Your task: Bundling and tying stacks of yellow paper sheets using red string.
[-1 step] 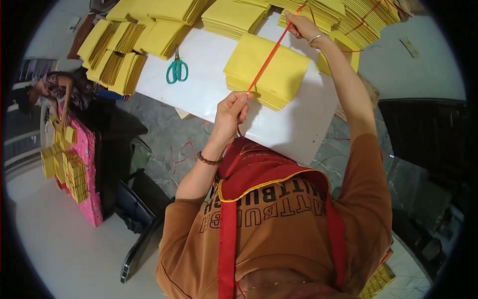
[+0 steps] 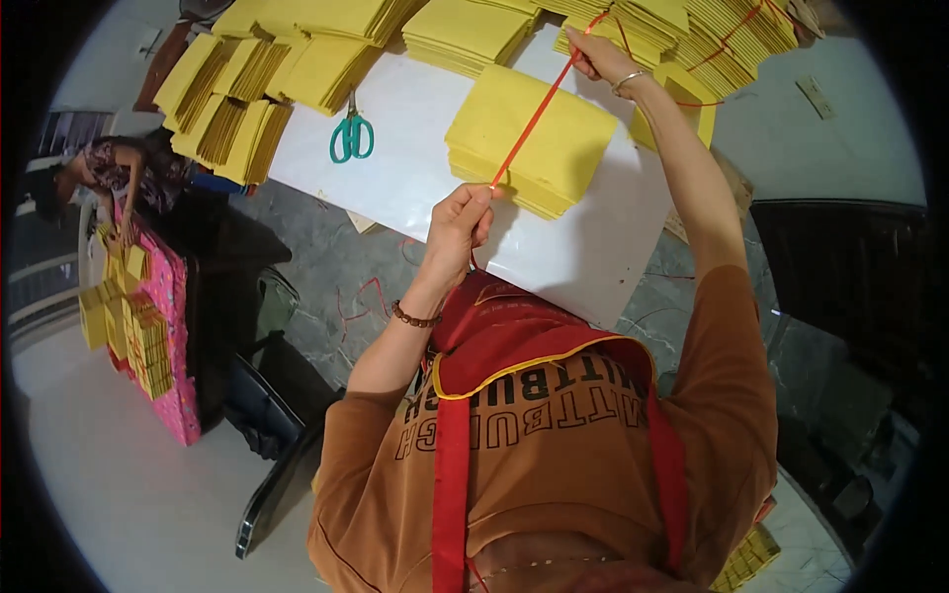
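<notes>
Head view: my left fingers [image 2: 478, 198] and right fingers [image 2: 585, 67] pinch closed on a narrow red ribbon [image 2: 535, 120], taut over a rectangular yellow paper-like stack [image 2: 571, 130] on the white surface [image 2: 583, 259], apparently the placing step, so the next move likely calls for even tension.

Red ribbon [image 2: 535, 121] taut across yellow stack [image 2: 556, 140].

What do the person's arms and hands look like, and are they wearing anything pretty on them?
The left hand and right hand wear no gloves. A bracelet of round, dark brown beads circles the left wrist, and a thin, silvery bangle the right. Plain brown sleeves reach about the elbows, leaving both forearms uncovered.
</notes>
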Tool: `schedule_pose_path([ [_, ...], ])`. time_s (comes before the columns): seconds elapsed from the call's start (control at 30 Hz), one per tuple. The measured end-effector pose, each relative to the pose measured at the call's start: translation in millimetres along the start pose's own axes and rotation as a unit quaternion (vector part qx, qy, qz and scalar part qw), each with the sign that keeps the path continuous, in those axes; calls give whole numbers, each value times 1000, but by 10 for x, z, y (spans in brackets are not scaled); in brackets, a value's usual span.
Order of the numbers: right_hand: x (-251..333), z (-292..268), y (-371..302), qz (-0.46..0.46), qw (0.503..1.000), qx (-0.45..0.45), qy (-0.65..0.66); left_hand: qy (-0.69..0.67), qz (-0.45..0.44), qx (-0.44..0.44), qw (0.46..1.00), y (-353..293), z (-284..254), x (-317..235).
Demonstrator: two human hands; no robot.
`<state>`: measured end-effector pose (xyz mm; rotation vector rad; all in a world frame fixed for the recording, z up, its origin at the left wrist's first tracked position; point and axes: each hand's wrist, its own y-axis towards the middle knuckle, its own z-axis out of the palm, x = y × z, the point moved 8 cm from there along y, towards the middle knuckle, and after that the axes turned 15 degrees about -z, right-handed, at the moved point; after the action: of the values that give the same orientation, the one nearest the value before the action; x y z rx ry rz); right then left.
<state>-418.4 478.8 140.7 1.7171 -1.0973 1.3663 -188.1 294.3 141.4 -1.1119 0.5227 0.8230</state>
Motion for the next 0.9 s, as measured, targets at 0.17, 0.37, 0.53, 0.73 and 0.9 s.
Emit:
schedule_pose_path([
  [0.17,-471,203,-80,45,998,41,0,22,-25,-2,999,57,-114,323],
  [0.37,-380,626,-476,-30,946,290,-142,69,-5,-33,997,274,-327,677],
  [0.53,-570,745,-590,103,945,297,-92,79,-16,-164,983,410,-564,693],
  [0.73,-751,810,-958,67,991,114,22,-27,-63,-159,985,583,-687,720],
  [0.9,-993,866,-1355,182,919,-118,328,-209,-37,-40,976,690,-790,671],
])
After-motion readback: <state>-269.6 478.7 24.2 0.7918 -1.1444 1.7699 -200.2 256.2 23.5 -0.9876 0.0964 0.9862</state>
